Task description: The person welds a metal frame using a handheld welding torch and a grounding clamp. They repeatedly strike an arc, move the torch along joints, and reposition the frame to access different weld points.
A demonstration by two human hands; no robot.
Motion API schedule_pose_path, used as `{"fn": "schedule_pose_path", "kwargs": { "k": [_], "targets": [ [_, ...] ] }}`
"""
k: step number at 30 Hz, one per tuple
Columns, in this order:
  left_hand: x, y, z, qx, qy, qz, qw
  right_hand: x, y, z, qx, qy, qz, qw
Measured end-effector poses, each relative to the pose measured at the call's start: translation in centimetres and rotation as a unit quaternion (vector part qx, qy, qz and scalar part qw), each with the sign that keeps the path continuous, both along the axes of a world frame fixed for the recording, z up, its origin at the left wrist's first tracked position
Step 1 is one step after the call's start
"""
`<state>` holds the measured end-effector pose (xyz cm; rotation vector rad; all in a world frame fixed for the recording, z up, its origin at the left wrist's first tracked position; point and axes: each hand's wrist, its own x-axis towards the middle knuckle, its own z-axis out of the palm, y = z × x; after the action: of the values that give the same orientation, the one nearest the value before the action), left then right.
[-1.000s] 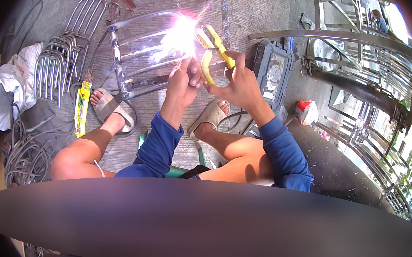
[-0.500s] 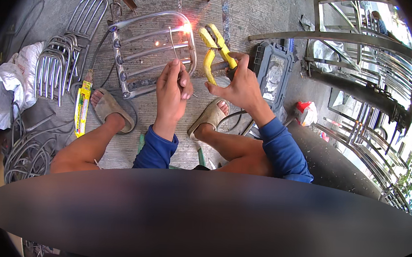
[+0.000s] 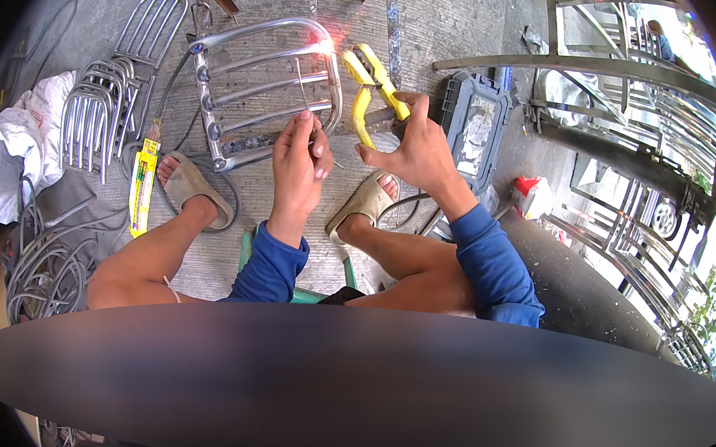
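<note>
My left hand [image 3: 298,165] pinches a thin metal rod [image 3: 302,85] that slants up over a frame of shiny metal tubes [image 3: 259,92]. At the frame's upper right corner, a glowing spot [image 3: 326,46] burns white and orange. Just right of that corner, my right hand [image 3: 419,149] is wrapped round the handle of a yellow electrode holder [image 3: 373,87]. The holder's jaws point up and left toward the glow. Whether anything is clamped in them I cannot make out.
Finished tube frames [image 3: 99,122] lean in a stack at the left, beside white sacks [image 3: 14,154]. A yellow packet of rods [image 3: 142,183] lies near my left foot. Coiled cables [image 3: 51,273] lie lower left. A grey case [image 3: 470,127] and metal racks [image 3: 626,72] stand at the right.
My left hand has dropped slightly, and the rod's tip has come down a little with it. Small sparks over the frame are gone. My right hand has hardly moved.
</note>
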<state>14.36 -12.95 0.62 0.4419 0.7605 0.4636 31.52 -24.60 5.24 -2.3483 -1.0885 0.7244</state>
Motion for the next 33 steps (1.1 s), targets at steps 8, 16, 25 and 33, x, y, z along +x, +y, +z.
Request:
{"fn": "schedule_pose_path", "kwargs": {
  "k": [8, 16, 25, 33],
  "targets": [
    [-0.2, 0.0, 0.2, -0.007, 0.0, -0.008, 1.0, 0.0, -0.2, -0.2, 0.012, 0.016, 0.011, 1.0],
    [-0.3, -0.3, -0.1, -0.01, -0.001, -0.017, 1.0, -0.1, 0.1, -0.1, -0.002, 0.008, 0.018, 1.0],
    [-0.6, -0.7, -0.3, -0.013, 0.011, -0.032, 0.999, -0.2, 0.0, -0.1, 0.023, -0.006, 0.018, 1.0],
    [-0.3, -1.2, -1.4, 0.061, 0.08, -0.103, 0.99, 0.1, -0.3, 0.4, 0.108, -0.005, -0.021, 0.994]
  ]
}}
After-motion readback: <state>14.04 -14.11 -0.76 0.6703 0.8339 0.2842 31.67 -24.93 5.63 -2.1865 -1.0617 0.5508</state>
